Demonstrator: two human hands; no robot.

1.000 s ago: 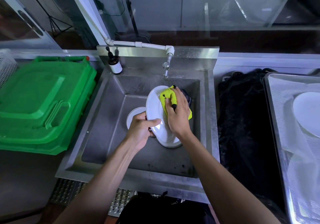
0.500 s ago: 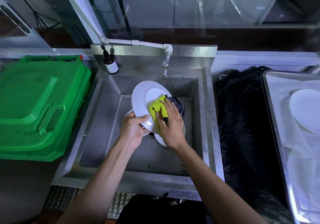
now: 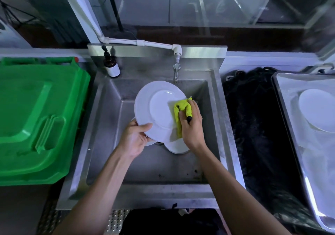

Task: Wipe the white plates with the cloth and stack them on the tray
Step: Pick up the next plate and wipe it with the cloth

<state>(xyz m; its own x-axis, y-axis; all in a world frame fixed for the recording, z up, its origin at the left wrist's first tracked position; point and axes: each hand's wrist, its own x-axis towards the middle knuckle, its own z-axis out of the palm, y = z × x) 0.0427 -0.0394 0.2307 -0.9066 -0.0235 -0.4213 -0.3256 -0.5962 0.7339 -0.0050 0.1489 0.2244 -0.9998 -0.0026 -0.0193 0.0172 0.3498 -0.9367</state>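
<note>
Head view, and the wiping is on: the left hand [image 3: 135,139] pinches the near rim of a white plate [image 3: 157,111], thumb on top and fingers curled under, holding it tilted face-up over the steel sink [image 3: 107,118]. The right hand [image 3: 192,125] presses a yellow-green cloth [image 3: 182,115] against the plate's right side, fingers wrapped around the bunched fabric.

To do this step well, I'd say the grip on the rim needs to stay firm while the cloth sweeps the whole face, centre well and outer band alike, then the underside. Turning the plate through the holding fingers would likely bring the part under the thumb into reach. Keeping it low over the basin limits the damage if it slips.

Now the count. One plate in hand. Below it, a second plate's edge [image 3: 176,146] peeks out by the right wrist, and a third sliver of white [image 3: 151,142] shows beneath the left fingers; whether more lie hidden under there, I cannot tell. On the metal tray [image 3: 286,107] well off to the right sits one white plate [image 3: 317,111], possibly a stack, too bright to separate. One cloth, one tray, one sink, one brown bottle [image 3: 111,66] at the back corner, one green bin [image 3: 36,118] to the left.
</note>
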